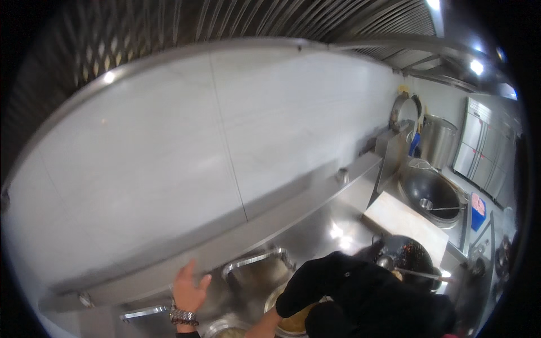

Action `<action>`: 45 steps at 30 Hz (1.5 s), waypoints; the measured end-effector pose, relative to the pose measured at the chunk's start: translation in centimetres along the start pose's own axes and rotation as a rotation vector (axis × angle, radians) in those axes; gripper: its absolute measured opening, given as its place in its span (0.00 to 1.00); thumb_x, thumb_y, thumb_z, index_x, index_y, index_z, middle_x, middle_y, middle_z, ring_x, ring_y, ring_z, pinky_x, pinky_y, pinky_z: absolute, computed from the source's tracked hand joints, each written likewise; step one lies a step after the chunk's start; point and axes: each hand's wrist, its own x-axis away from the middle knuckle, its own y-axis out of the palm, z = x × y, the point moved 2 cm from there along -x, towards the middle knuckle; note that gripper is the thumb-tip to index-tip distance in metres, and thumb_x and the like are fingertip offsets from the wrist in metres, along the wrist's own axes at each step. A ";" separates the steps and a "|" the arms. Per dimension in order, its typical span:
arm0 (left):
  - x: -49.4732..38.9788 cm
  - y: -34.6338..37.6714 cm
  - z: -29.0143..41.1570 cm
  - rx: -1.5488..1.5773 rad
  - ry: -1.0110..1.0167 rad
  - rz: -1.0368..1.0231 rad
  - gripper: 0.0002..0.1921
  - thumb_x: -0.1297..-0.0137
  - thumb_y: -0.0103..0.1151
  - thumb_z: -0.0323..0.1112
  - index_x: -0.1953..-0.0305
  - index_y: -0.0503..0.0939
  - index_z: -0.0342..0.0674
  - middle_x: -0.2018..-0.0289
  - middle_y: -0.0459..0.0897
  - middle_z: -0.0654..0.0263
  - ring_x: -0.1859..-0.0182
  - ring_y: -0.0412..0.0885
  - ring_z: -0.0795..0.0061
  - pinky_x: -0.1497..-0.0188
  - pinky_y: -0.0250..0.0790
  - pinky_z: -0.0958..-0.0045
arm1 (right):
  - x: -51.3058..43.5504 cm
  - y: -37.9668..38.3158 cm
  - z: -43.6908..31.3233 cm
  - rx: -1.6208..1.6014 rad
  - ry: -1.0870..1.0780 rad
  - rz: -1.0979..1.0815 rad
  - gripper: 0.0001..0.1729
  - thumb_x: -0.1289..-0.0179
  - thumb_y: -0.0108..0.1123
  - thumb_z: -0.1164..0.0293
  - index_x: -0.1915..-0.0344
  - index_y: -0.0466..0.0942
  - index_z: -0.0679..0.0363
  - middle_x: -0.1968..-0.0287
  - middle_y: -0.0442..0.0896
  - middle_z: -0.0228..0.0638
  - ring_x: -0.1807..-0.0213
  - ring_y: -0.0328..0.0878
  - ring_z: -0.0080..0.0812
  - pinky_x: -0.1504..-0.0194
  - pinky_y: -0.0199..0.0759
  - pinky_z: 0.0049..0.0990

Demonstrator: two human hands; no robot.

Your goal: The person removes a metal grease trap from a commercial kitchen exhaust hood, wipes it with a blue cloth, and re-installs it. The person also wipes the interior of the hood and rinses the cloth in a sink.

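Observation:
My left hand [190, 287] is raised before the steel ledge at the lower left, with fingers spread and nothing in it; a beaded bracelet [184, 316] circles the wrist. My right hand is out of view. A bare forearm [263, 327] comes out of a black sleeve [304, 281] and runs off the lower edge. Beside that sleeve is a round metal container [298, 321] of yellowish liquid. Another round container [230, 331] shows between the arms. A rectangular steel pan or lid with a raised rim [253, 272] lies behind them.
To the right, a black wok [408, 251] holds reddish bits and a ladle [385, 263]. A white board [405, 219] lies beside it. Farther off are a large wok [431, 190], a tall steel pot [438, 139] and a steel refrigerator [477, 148]. A tiled wall [203, 148] rises behind the ledge.

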 end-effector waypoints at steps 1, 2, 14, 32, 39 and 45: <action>2.6 -0.3 0.6 -0.012 0.091 0.183 0.31 0.42 0.74 0.41 0.38 0.77 0.37 0.56 0.87 0.53 0.49 0.84 0.52 0.46 0.76 0.53 | -1.6 3.9 2.2 -0.056 0.046 -0.011 0.25 0.28 0.60 0.60 0.39 0.73 0.63 0.46 0.81 0.48 0.49 0.81 0.44 0.48 0.76 0.42; 5.0 -1.3 0.9 0.104 -0.007 0.194 0.28 0.41 0.73 0.39 0.40 0.79 0.37 0.56 0.87 0.53 0.49 0.85 0.55 0.47 0.76 0.56 | -2.7 6.9 3.6 -0.106 0.087 -0.022 0.23 0.34 0.64 0.61 0.45 0.74 0.64 0.46 0.76 0.51 0.49 0.79 0.50 0.50 0.74 0.45; 17.1 -5.2 -6.3 0.519 -0.454 0.615 0.10 0.29 0.64 0.27 0.48 0.83 0.35 0.56 0.87 0.67 0.55 0.81 0.81 0.48 0.74 0.75 | -3.5 17.2 6.2 0.280 0.199 0.030 0.58 0.51 0.81 0.62 0.25 0.56 0.59 0.43 0.70 0.54 0.43 0.73 0.52 0.49 0.76 0.45; 23.4 1.7 -13.4 0.445 -0.766 0.370 0.16 0.38 0.69 0.38 0.53 0.86 0.36 0.62 0.90 0.58 0.59 0.88 0.67 0.52 0.79 0.67 | -9.7 11.1 10.7 -0.250 0.597 0.641 0.17 0.40 0.64 0.72 0.50 0.83 0.52 0.54 0.80 0.42 0.52 0.78 0.43 0.49 0.72 0.37; 26.3 3.4 -13.6 0.350 -0.787 0.201 0.21 0.37 0.69 0.45 0.47 0.84 0.39 0.55 0.87 0.50 0.53 0.87 0.59 0.49 0.78 0.60 | -12.3 13.7 15.6 0.018 0.863 0.665 0.16 0.37 0.60 0.76 0.50 0.84 0.52 0.52 0.80 0.50 0.48 0.79 0.56 0.44 0.74 0.46; 31.8 6.0 -16.4 0.283 -0.868 -0.408 0.61 0.59 0.79 0.64 0.27 0.62 0.36 0.34 0.74 0.41 0.32 0.74 0.47 0.32 0.69 0.58 | -13.7 4.5 14.0 -1.178 0.961 1.011 0.19 0.36 0.57 0.65 0.46 0.80 0.51 0.60 0.80 0.28 0.61 0.76 0.27 0.71 0.69 0.29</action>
